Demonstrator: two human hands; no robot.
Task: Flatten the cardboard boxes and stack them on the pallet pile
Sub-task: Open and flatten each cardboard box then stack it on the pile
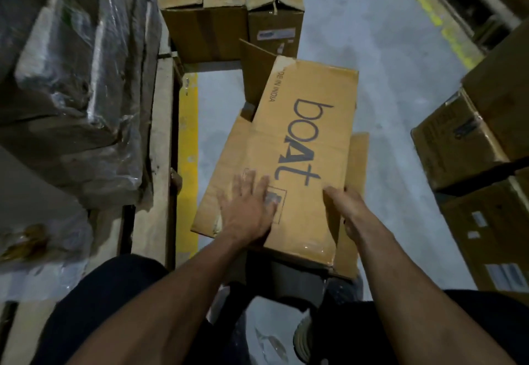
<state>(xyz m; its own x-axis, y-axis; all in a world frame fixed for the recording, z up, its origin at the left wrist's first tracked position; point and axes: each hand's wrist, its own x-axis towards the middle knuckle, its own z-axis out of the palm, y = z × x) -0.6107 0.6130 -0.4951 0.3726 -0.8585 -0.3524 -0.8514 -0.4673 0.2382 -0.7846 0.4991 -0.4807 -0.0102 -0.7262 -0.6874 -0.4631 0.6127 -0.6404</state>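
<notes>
A brown cardboard box (300,141) printed "boAt" lies tilted on the grey floor in front of me, its far flaps loose. My left hand (246,210) lies flat on its top face near the close end, fingers straight and spread. My right hand (346,207) grips the box's right edge, fingers wrapped over the side. A wooden pallet (161,141) runs along the left, carrying a plastic-wrapped load (77,84).
Two closed cartons (229,6) stand on the floor beyond the box. More stacked cartons (481,164) rise on the right. A yellow floor line (189,135) runs beside the pallet. My legs and a shoe (303,339) show at the bottom.
</notes>
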